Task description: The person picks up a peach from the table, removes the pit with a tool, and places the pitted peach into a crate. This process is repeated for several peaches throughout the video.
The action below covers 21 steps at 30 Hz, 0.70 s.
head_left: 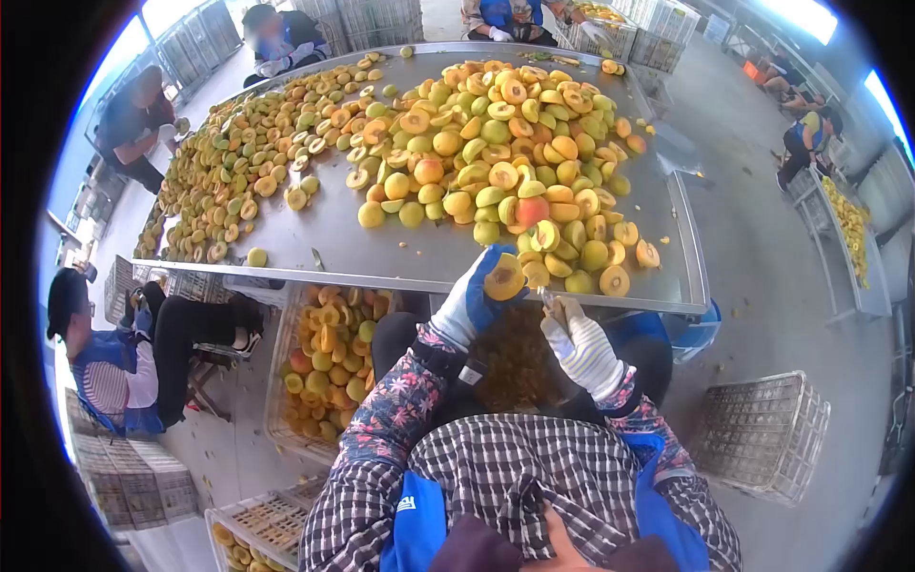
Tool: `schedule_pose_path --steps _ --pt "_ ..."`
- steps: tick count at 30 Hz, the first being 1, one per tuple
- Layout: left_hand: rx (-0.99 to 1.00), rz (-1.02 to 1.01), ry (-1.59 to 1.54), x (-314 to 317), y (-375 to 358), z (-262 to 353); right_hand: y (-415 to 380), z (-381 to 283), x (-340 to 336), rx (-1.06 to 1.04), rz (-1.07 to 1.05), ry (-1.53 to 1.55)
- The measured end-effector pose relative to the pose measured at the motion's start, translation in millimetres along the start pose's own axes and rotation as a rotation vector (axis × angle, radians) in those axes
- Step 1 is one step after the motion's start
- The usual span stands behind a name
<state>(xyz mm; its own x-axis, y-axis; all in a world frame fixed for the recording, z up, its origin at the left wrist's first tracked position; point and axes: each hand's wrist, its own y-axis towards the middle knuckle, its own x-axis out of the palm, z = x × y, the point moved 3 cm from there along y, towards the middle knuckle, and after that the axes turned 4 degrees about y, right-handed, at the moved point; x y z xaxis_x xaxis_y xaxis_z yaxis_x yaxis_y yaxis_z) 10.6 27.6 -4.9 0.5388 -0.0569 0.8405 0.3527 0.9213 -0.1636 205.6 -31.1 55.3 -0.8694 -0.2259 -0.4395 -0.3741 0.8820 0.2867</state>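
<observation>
My left hand (474, 296), in a blue and white glove, is closed around a halved yellow peach (504, 278), its cut face turned up toward me. Just to the right, my right hand (583, 351), in a white striped glove, grips a small metal tool (547, 299); its tip is too small to make out. Both hands are at the near edge of the metal table (381, 257). Beyond them rises a heap of peaches (496, 143), mostly cut in halves, some whole. Another peach half (536, 275) lies at the table edge between my hands.
Left of my knees stands a crate of peaches (329, 362). A second crate (267, 524) is at lower left, and a plastic crate (762, 434) stands at right. More halves (229, 172) cover the table's left side. Several other people sit or stand around the room.
</observation>
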Motion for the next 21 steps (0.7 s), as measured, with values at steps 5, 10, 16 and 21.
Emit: schedule_pose_path --steps 5,10,16,21 --pt "0.441 -0.020 0.866 -16 -6 -10 16 -34 9 -0.043 0.002 -0.333" --pt "0.733 -0.108 1.210 45 -39 11 18 -39 16 -0.013 -0.019 -0.518" --pt "0.666 -0.108 1.413 52 -44 18 20 -44 16 0.057 -0.185 -0.582" --pt "0.615 -0.109 1.055 50 -41 7 19 -35 17 0.040 -0.183 -0.517"
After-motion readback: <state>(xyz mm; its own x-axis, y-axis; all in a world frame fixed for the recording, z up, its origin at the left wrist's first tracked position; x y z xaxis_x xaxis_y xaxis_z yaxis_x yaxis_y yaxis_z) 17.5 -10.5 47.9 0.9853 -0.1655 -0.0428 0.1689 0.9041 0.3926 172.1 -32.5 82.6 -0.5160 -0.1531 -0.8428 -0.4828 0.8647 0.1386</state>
